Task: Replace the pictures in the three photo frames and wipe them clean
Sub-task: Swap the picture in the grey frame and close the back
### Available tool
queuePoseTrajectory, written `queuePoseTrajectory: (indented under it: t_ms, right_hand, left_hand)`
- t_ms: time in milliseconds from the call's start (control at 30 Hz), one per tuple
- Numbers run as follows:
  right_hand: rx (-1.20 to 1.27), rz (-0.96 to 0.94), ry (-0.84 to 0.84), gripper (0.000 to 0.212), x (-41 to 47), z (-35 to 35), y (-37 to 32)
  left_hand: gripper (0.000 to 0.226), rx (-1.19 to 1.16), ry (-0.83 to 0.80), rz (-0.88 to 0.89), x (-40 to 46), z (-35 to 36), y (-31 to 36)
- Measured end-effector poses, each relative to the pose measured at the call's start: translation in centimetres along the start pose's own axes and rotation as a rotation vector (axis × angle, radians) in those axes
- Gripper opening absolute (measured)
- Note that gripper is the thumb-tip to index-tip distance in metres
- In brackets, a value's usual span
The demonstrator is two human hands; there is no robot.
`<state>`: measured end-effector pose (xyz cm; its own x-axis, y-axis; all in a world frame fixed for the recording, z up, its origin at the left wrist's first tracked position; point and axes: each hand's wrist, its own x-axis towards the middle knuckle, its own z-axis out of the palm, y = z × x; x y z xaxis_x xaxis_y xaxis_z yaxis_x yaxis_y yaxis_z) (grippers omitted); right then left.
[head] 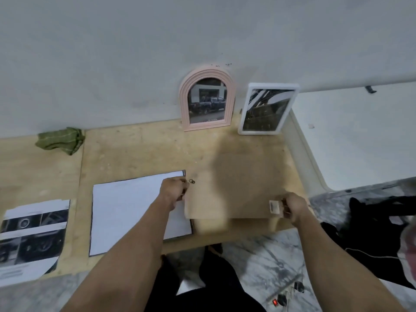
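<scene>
Both hands hold a brown backing board (234, 188) just above the wooden table (139, 152). My left hand (174, 191) grips its left edge near a small metal hanger ring (191, 181). My right hand (295, 207) pinches its near right corner beside a white label (274, 207). Left of the board lies a dark-edged frame with a white sheet face up (130, 210). A pink arched frame (208, 100) and a white rectangular frame (266, 109), each with a dark picture, lean against the wall. A green cloth (60, 140) is bunched at the back left.
A printed page with dark photos (31, 235) lies at the table's front left edge. The table ends at the right near a white surface (360, 136). Below, on the marble floor, sit a power strip with a red switch (281, 300) and dark fabric (371, 221).
</scene>
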<state>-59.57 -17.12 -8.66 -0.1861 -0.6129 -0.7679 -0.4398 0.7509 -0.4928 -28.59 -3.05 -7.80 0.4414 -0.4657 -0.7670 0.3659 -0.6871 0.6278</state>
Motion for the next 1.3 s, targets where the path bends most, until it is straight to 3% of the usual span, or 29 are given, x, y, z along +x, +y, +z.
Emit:
queuePoseTrajectory:
  t_ms: [200,433,1000,1300]
  right_hand:
    - [-0.044,-0.141,-0.199,0.019,-5.1,11.8,-2.4]
    - [-0.183,-0.209,-0.301,0.019,-10.4,23.3,0.1]
    - [-0.312,-0.294,-0.093,0.025,-12.0,23.7,4.4]
    - [-0.392,-0.280,-0.080,0.025,-12.1,24.0,4.6]
  left_hand:
    - [0.027,-0.091,0.171,0.035,0.0,-13.7,-2.3]
    - [0.011,-0.182,0.376,0.037,0.5,-26.4,-7.3]
    - [0.023,-0.001,0.330,0.027,0.8,-27.2,-11.7]
    - [0.013,0.125,0.368,0.029,1.2,-27.4,-12.1]
